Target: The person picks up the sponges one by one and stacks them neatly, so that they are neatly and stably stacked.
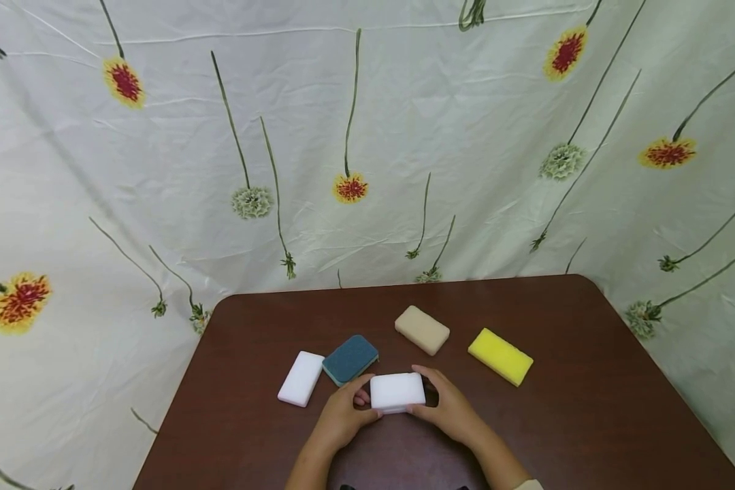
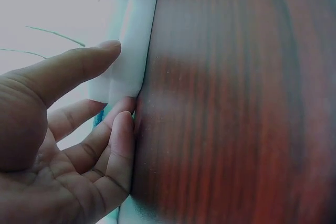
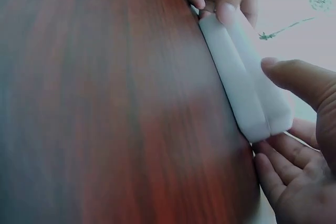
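Two white sponges, an upper one (image 1: 397, 390) and a lower one (image 3: 233, 82), lie stacked flat on the table near its front middle, their long sides facing me. My left hand (image 1: 341, 414) holds the stack at its left end, thumb on the near side and fingers around the end. At the opposite end my right hand (image 1: 454, 410) grips it likewise, its thumb (image 3: 294, 74) at the upper sponge and its fingers low by the tabletop. Both wrist views show the seam between the two layers.
A blue sponge (image 1: 350, 359) lies just beyond my left hand, with another white sponge (image 1: 301, 379) to its left. Farther back is a beige sponge (image 1: 422, 329), and a yellow sponge (image 1: 500, 356) sits to the right. Flower-printed cloth (image 1: 465, 136) hangs behind the brown table (image 1: 588, 408).
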A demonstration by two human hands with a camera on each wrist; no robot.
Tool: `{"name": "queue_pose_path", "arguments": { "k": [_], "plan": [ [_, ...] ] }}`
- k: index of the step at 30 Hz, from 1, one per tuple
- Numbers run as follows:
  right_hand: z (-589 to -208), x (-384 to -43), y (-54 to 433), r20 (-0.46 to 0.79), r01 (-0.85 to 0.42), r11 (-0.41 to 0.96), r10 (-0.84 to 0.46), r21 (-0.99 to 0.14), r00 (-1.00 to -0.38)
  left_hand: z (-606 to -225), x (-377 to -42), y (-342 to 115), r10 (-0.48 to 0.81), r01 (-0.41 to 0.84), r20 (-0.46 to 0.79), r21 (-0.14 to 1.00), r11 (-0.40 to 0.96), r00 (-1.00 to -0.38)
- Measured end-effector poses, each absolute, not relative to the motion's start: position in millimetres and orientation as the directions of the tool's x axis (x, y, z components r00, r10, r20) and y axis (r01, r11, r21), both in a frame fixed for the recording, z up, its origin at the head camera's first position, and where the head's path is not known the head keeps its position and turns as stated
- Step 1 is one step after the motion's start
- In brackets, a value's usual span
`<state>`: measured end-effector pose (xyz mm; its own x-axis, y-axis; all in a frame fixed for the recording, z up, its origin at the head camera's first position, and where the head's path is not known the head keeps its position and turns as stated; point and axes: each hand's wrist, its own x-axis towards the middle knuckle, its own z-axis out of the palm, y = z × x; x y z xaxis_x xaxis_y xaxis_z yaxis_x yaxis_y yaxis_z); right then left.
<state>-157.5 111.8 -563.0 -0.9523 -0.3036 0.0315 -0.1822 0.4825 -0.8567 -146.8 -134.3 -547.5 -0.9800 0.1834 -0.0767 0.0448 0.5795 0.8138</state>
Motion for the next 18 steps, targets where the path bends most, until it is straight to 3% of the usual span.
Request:
{"name": "queue_pose_path", "arguments": {
  "k": [18],
  "plan": [
    [-563.8, -159.0, 117.0, 0.001, -0.16, 0.455, -0.329, -0.876, -0.944, -547.4, -144.7, -134.4, 0.193, 0.053, -0.069, 0.824, 0.564, -0.979]
  ]
}}
